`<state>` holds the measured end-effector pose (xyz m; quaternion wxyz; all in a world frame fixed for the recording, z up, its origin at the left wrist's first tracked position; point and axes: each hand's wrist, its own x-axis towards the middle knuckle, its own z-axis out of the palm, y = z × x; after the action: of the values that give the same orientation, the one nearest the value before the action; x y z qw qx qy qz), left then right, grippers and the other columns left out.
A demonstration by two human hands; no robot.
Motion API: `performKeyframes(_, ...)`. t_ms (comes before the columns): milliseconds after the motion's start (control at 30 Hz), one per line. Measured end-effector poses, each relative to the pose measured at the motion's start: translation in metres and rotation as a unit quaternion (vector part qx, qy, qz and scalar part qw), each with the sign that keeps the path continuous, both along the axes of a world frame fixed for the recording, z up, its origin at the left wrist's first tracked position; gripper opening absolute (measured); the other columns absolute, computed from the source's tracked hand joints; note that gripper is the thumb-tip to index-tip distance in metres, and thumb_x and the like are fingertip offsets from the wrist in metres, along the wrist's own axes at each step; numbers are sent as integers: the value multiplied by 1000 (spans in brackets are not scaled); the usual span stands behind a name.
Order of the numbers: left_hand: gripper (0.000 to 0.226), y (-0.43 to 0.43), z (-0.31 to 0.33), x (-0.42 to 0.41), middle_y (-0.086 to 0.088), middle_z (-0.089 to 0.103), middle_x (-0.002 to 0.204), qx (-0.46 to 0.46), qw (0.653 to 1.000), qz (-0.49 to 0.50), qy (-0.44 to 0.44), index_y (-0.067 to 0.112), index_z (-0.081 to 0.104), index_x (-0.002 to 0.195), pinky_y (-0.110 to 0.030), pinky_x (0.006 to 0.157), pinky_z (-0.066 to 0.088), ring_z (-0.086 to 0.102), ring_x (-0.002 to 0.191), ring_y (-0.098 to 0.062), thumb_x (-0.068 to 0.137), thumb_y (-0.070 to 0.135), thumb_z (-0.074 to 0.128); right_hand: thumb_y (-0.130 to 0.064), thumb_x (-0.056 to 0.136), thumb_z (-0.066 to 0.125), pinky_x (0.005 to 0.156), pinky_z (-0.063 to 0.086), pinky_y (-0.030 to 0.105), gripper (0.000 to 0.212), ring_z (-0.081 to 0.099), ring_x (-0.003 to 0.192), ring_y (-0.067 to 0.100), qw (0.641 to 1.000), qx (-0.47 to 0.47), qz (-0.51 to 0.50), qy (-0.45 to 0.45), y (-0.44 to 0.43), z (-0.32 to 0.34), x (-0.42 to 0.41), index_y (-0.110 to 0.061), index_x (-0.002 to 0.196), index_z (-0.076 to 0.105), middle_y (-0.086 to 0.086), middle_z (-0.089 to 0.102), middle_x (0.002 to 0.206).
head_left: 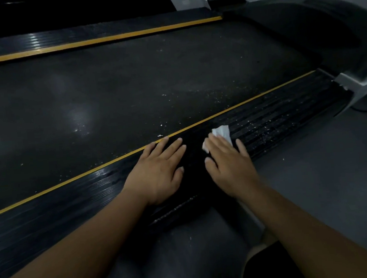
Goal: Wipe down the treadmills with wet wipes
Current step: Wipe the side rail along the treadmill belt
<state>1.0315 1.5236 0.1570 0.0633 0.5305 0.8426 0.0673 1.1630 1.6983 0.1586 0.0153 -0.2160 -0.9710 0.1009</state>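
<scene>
A treadmill lies across the view with a dark running belt point(120, 95) and a black ribbed side rail point(281, 113) edged by a yellow line. My left hand point(158, 171) rests flat on the near rail, fingers straight and spread, holding nothing. Just to its right, my right hand point(228, 161) presses a white wet wipe point(222, 132) flat onto the same rail with straight fingers. Most of the wipe is hidden under that palm; a crumpled corner shows beyond the fingertips. White dusty specks cover the rail further right.
The far side rail point(95, 34) with its own yellow stripe runs along the top. The dark motor hood point(314, 25) and a grey upright base point(358, 83) stand at the right end. Grey floor point(323, 167) lies on the near right side.
</scene>
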Motion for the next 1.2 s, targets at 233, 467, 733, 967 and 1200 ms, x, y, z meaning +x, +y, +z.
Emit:
performKeyframes(233, 79, 1, -2, 0, 9, 6, 168, -1, 1000, 4, 5, 28, 17, 161, -38, 125, -1, 0, 156, -18, 89, 56, 1, -47, 91, 25, 124, 10, 48, 72, 15, 153, 8, 997, 0, 65, 32, -37, -8, 31, -18, 156, 36, -3, 27, 165)
performKeyframes(467, 80, 1, -3, 2, 7, 5, 169, -2, 1000, 3, 4, 27, 16, 161, -40, 126, -1, -1, 156, -18, 89, 56, -1, -52, 89, 17, 125, 3, 47, 78, 10, 154, 11, 999, -3, 1, 39, -32, -5, 21, -18, 158, 29, -2, 21, 167)
performKeyframes(733, 74, 1, -4, -2, 12, 5, 168, -2, 1000, -31, 0, 30, 17, 161, -46, 126, 4, -2, 155, -13, 93, 54, 2, -55, 89, 12, 124, -1, 46, 79, 8, 154, 11, 998, 14, -39, 37, -14, -6, 22, -19, 158, 27, -3, 19, 167)
performKeyframes(967, 75, 1, -2, -1, 13, 5, 168, 3, 999, -32, -4, 31, 16, 161, -46, 125, 3, -2, 155, -12, 92, 54, 0, -59, 97, 19, 123, 2, 46, 72, 12, 154, 11, 998, 27, -7, 48, -11, -11, 50, -20, 155, 36, -2, 26, 165)
performKeyframes(1200, 73, 1, -4, -2, 12, 7, 168, 6, 999, -31, -3, 31, 17, 161, -46, 125, 4, 0, 155, -12, 93, 53, 3, -59, 98, 25, 120, 21, 47, 68, 32, 147, 24, 996, 53, -36, 61, -8, -9, 43, -15, 144, 49, 11, 41, 155)
